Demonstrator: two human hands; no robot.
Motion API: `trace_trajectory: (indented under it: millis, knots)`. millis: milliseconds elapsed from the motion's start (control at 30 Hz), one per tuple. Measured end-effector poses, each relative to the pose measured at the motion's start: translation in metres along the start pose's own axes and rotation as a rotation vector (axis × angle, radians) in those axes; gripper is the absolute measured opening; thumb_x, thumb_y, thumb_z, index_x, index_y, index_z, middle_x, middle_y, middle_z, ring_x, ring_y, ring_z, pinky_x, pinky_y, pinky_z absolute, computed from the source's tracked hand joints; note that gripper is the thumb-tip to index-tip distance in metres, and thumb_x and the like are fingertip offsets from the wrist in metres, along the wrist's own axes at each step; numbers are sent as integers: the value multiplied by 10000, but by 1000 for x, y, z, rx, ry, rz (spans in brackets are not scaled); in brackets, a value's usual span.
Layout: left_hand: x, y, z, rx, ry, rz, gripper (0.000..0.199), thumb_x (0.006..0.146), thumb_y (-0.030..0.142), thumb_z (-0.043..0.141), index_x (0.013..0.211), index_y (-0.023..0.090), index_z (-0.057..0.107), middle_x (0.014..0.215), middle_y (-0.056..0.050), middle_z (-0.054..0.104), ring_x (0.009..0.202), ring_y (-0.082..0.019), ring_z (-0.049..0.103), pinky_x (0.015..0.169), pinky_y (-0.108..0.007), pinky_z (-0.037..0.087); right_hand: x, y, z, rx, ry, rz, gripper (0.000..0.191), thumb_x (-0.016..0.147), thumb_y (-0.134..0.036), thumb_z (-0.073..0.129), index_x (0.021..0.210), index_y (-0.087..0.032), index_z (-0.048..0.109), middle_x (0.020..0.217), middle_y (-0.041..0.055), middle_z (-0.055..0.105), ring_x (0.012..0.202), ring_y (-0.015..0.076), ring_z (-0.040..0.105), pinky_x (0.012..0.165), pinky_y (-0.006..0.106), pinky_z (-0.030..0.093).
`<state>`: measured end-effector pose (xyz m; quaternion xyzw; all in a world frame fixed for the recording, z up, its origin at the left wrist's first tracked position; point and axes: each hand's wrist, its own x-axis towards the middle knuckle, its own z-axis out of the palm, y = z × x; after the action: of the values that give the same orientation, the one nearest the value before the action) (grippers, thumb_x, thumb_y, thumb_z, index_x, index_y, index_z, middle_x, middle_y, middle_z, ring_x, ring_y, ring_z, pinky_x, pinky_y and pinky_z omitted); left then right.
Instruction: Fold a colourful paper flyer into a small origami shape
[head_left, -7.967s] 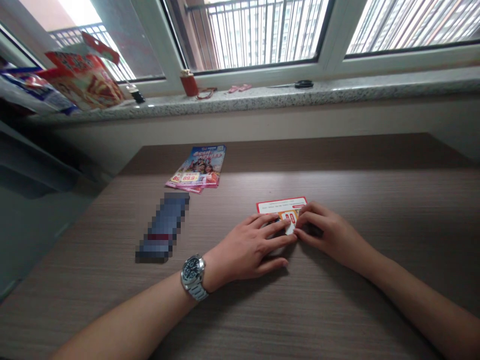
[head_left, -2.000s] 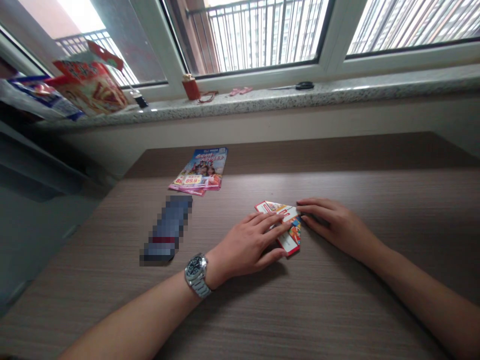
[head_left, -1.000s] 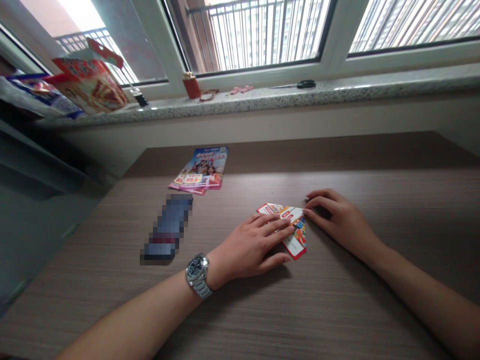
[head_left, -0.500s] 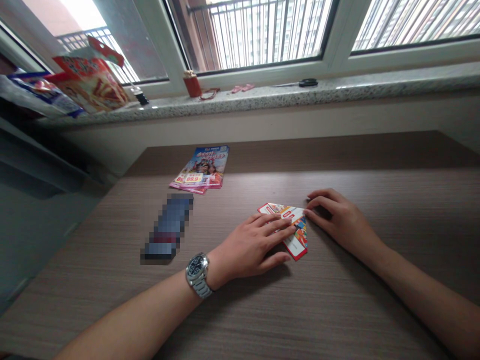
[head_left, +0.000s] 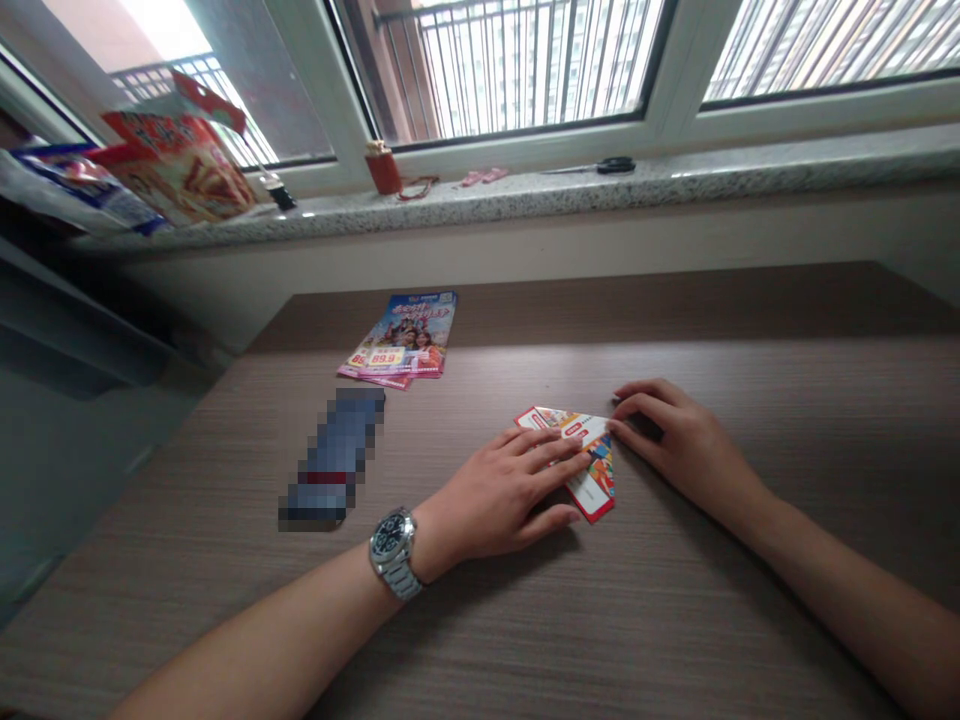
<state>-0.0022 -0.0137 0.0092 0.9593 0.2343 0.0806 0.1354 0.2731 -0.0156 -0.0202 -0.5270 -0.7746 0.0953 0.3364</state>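
A folded, colourful paper with red edges lies on the wooden table. Across its left part rests my left hand, palm down with the fingers stretched out, hiding some of the print. A silver watch is on that wrist. At the paper's upper right corner, my right hand has its thumb and index fingertips brought together on the corner, while its other fingers curve above them.
A small stack of leaflets lies at the back left, with a blurred-out dark phone-like object in front of it. Food bags, a red lighter-like item and scissors sit on the windowsill.
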Motion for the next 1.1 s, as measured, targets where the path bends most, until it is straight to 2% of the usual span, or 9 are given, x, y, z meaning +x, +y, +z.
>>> trace_trajectory:
  millis: [300,1100]
  knots:
    - [0,0,1,-2,4,3,566,1053,507,416,1563,266,369,1602,-34,421,1471,-260,378,1237,-446,279,0,-2,-1,-5,-6,3,69,928,-241,626,883,-223,676,1109,101,650,1024,269,662,890,413,543]
    - [0,1,-1,-2,-4,0,554,1056,501,411,1557,267,382,1601,-36,423,1473,-260,377,1238,-452,280,-1,0,0,-8,-15,0,72,940,-252,619,898,-224,671,1114,104,643,1029,272,653,897,436,543]
